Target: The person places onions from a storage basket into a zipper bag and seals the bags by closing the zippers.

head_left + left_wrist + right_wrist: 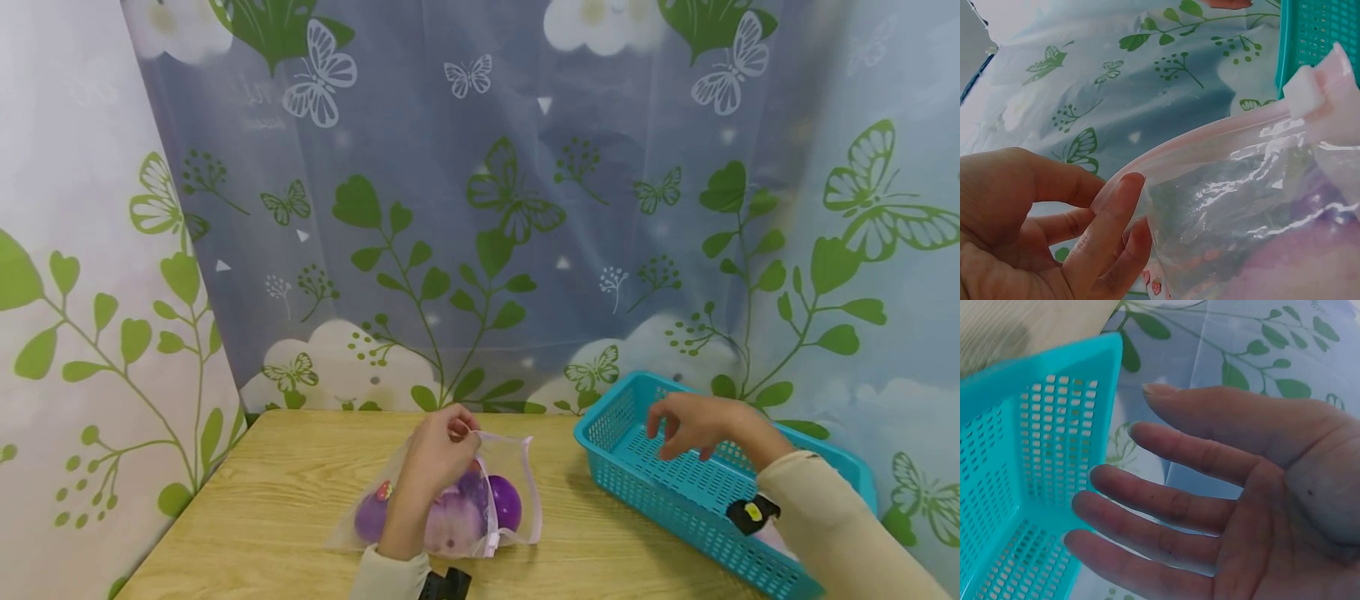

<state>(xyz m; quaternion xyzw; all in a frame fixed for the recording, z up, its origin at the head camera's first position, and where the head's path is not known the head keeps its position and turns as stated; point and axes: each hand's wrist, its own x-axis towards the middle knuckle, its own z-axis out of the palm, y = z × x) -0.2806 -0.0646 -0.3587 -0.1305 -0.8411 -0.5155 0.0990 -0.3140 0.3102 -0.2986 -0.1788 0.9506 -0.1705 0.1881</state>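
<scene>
On the table lies a clear zip bag [519, 457] with a pink edge and a slider [1304, 92]. My left hand [438, 454] pinches the bag's top edge between thumb and fingers. Inside the bag show a dark purple ball [506, 502] and other purple and pinkish things, partly hidden by my hand and the film. My right hand [701, 425] hovers over a turquoise basket [637, 492], its fingers loosely bent and holding nothing. In the right wrist view its fingers [1166, 506] spread beside the basket's rim [1114, 369].
A pale pink thing [772, 537] lies in the near end of the basket, mostly hidden by my right arm. The wooden table [277, 492] ends at a curtain [450, 250] printed with leaves and butterflies.
</scene>
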